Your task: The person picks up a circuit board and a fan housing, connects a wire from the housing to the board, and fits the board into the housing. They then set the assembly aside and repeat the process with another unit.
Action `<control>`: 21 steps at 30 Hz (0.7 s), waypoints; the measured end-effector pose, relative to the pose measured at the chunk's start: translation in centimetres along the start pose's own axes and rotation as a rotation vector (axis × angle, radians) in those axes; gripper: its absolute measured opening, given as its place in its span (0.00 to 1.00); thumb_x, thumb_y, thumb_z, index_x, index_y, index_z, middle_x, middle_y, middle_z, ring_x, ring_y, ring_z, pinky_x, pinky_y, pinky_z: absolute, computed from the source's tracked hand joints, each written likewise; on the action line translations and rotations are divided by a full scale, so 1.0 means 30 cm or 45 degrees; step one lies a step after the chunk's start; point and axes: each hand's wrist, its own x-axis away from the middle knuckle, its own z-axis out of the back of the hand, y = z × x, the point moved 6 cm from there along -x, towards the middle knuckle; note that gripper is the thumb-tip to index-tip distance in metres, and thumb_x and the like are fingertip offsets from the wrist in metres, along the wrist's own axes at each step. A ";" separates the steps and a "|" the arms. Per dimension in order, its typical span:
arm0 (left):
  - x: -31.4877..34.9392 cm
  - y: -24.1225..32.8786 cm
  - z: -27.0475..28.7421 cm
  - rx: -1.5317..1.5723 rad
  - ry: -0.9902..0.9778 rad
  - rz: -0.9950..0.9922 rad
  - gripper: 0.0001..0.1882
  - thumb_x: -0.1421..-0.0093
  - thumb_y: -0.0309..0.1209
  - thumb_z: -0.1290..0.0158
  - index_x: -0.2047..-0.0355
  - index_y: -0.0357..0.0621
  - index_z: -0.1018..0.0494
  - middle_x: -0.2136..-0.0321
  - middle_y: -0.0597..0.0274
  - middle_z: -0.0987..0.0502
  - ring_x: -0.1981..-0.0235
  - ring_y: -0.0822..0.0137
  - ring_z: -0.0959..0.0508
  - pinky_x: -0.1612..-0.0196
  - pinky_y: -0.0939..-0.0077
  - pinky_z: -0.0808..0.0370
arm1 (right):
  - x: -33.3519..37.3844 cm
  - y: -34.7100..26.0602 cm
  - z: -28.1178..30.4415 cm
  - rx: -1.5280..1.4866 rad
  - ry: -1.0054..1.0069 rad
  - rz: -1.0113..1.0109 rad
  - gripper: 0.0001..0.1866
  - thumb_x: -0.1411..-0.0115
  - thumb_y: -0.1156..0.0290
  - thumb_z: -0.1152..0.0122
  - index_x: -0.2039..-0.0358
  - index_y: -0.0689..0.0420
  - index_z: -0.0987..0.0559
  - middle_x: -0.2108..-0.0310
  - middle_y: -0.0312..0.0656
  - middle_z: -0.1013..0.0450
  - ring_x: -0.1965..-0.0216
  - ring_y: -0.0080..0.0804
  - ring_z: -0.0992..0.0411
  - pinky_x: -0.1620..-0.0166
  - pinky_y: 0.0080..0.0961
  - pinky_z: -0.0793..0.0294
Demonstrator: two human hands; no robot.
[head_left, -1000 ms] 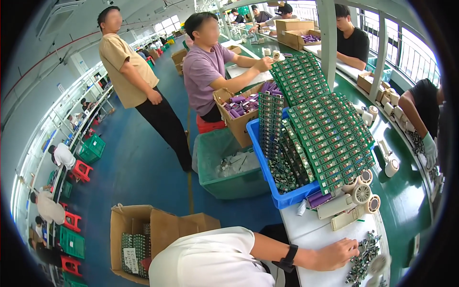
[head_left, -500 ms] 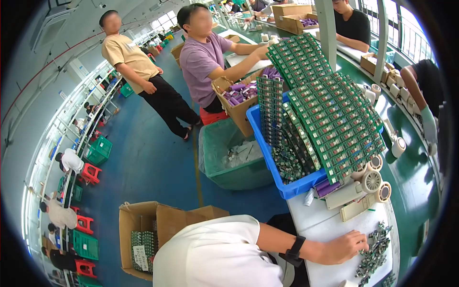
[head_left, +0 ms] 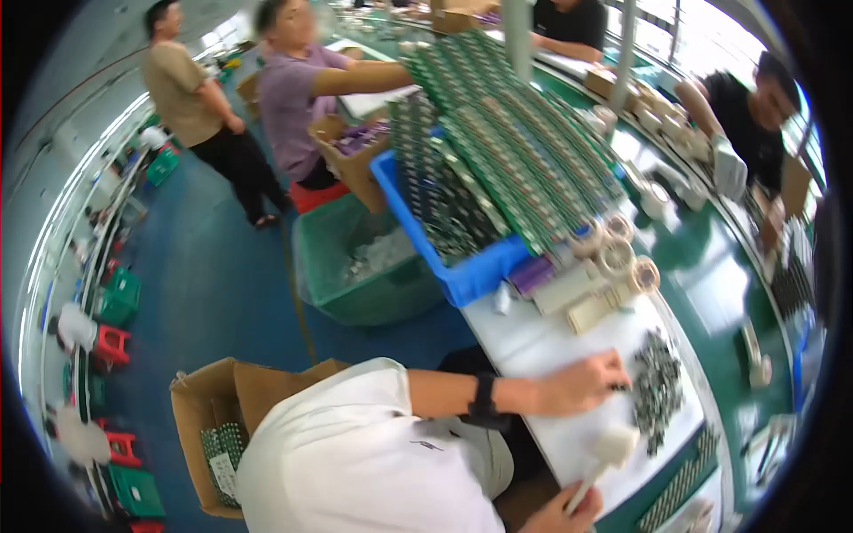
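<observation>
My left hand (head_left: 582, 384), with a black watch on its wrist, is closed with the fingertips pinched on a small dark circuit board (head_left: 619, 386). It hovers over the white tabletop (head_left: 524, 333), just left of a loose pile of small circuit boards (head_left: 657, 391). Lower down, my right hand (head_left: 569, 513) grips the thin pale handle of a cream-coloured piece with a broad head (head_left: 616, 446). Motion blurs this piece, so its exact kind is unclear. The two hands are apart.
A blue bin (head_left: 475, 282) with large green circuit-board panels (head_left: 524, 151) stands at the table's far end, beside cream fan-like housings (head_left: 613, 258). A green crate (head_left: 355, 302) and cardboard box (head_left: 200, 391) are left. Co-workers, one wearing a glove (head_left: 729, 169), are around.
The view has swung to the right and blurred. My left hand has lifted off the pile, pinching a small board. My right hand has come into view with the cream-coloured piece.
</observation>
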 end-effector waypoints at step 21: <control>0.161 0.113 0.126 0.373 -0.027 0.258 0.13 0.40 0.20 0.37 0.55 0.37 0.23 0.59 0.58 0.18 0.62 0.69 0.17 0.56 0.74 0.20 | -0.134 -0.278 -0.062 -0.282 -0.638 -0.121 0.06 0.39 0.75 0.32 0.64 0.61 0.21 0.71 0.45 0.22 0.75 0.36 0.23 0.69 0.29 0.25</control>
